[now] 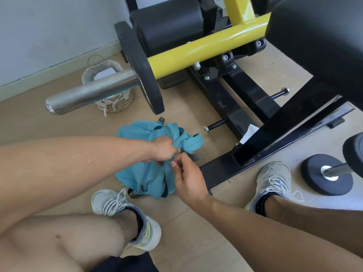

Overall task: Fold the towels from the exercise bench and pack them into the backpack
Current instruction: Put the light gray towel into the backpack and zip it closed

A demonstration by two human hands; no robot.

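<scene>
A teal backpack [149, 173] lies crumpled on the wooden floor between my feet and the gym machine. Its front zipper runs down the middle. My left hand [164, 149] grips a bunch of the teal fabric near the top of the bag. Just below it, my right hand [186, 177] pinches something small at the bag's edge with thumb and forefinger; what it pinches is too small to tell. A bit of white cloth [249, 132] peeks out behind the black frame of the machine. No towel is plainly visible on the black padded bench [318, 36].
A yellow and black weight machine [196, 48] fills the upper half, with a steel bar [88, 93] and black plate [141, 67] jutting left. A woven basket [112, 95] stands by the wall. A small black weight plate [326, 173] lies at the right beside my right shoe [273, 179].
</scene>
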